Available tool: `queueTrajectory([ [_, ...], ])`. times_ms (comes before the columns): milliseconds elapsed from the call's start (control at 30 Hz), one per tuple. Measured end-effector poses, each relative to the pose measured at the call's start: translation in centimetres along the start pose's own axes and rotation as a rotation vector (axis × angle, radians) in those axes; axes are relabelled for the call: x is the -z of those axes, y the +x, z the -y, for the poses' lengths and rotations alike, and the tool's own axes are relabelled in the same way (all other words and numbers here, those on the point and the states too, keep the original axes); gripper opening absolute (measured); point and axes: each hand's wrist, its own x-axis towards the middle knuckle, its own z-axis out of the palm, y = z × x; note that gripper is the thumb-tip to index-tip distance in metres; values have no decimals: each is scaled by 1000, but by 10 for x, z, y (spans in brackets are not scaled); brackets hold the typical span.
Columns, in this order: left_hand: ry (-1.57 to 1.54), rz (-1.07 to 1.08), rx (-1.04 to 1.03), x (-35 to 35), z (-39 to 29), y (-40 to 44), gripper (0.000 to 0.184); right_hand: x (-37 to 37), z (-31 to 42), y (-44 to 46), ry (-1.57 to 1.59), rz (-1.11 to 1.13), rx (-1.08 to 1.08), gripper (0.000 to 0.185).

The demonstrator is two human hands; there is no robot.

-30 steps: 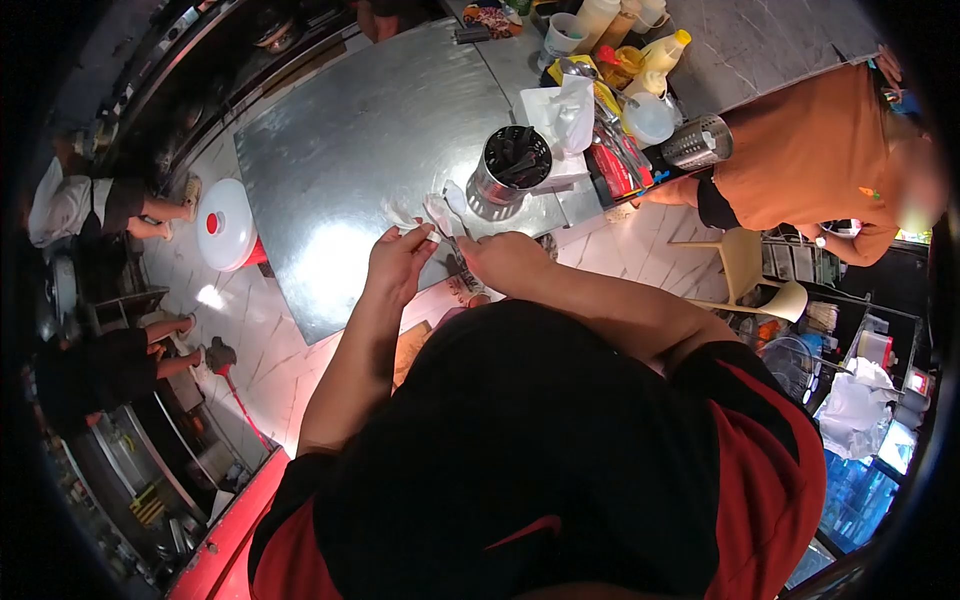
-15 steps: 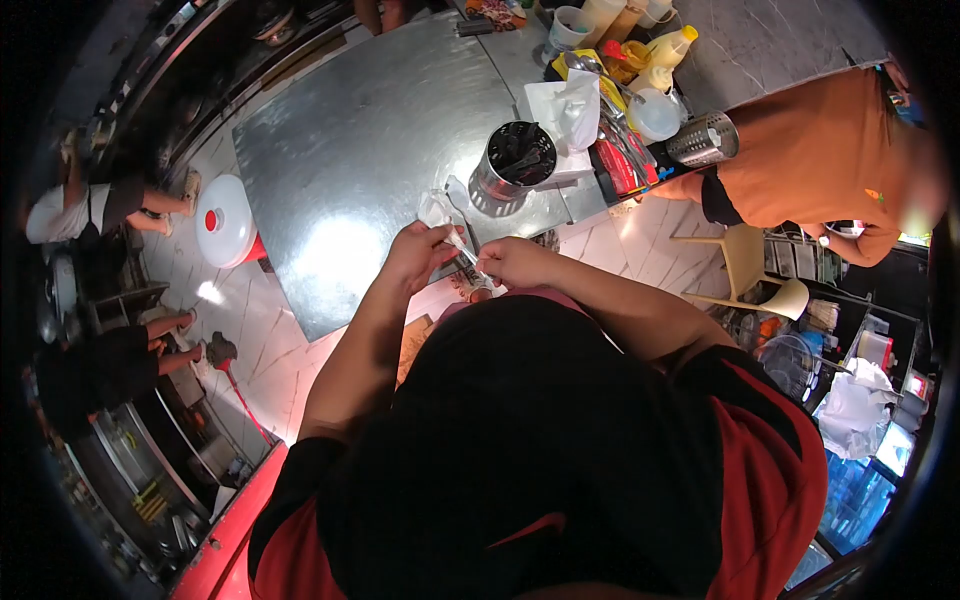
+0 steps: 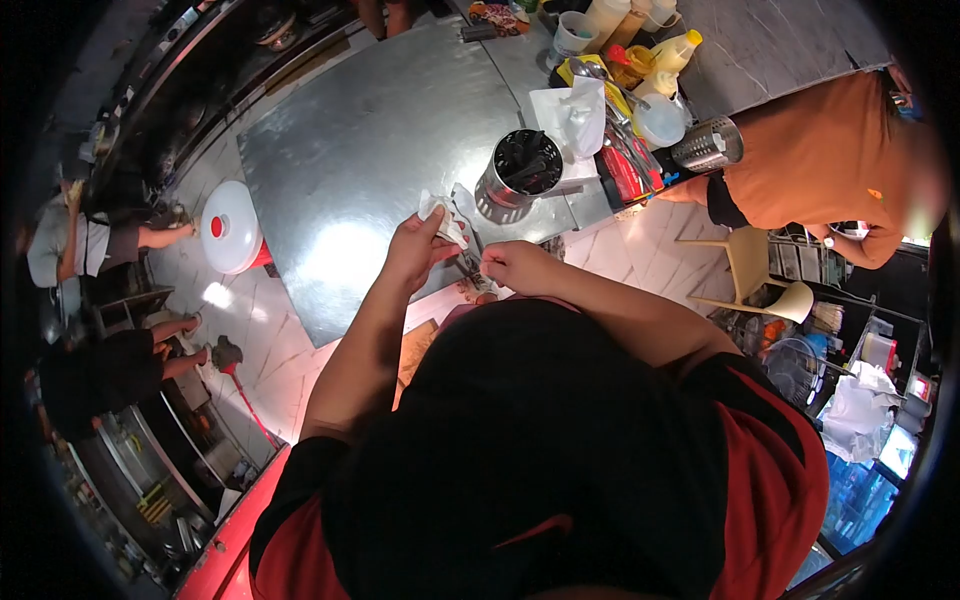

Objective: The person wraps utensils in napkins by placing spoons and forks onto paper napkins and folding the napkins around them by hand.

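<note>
Over the near edge of the metal table, my left hand (image 3: pixel 418 250) is closed on a crumpled white tissue (image 3: pixel 440 215), pinched between thumb and fingers. Just to its right, my right hand (image 3: pixel 518 268) is closed, its fingertips pinching the handle end of a metal spoon (image 3: pixel 463 203). The spoon's bowl points away from me, beside the tissue. Beyond it stands a perforated metal cutlery holder (image 3: pixel 507 195) with dark-handled utensils upright in it.
The steel table (image 3: pixel 350 130) spreads ahead. A tissue pack (image 3: pixel 580 120), a red cutlery tray (image 3: pixel 628 172), bottles and another perforated holder (image 3: pixel 708 145) line the right. A person in an orange shirt (image 3: pixel 810 150) stands right; other people are left, near a white-lidded container (image 3: pixel 230 232).
My left hand has shifted slightly, and the tissue has come away from the spoon's handle toward the left. My right hand stays almost in place.
</note>
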Motion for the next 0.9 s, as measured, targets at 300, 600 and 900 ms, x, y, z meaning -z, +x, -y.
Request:
queueTrajectory([
  [300,41,133,-197,-2,-19,-16,38,7,13,3,-194,-135,189,24],
  [600,-23,476,-338,-2,-53,-56,31,19,26,7,-342,-208,394,21],
  [900,74,225,-383,-5,-60,-58,38,24,35,13,-249,-122,424,20],
])
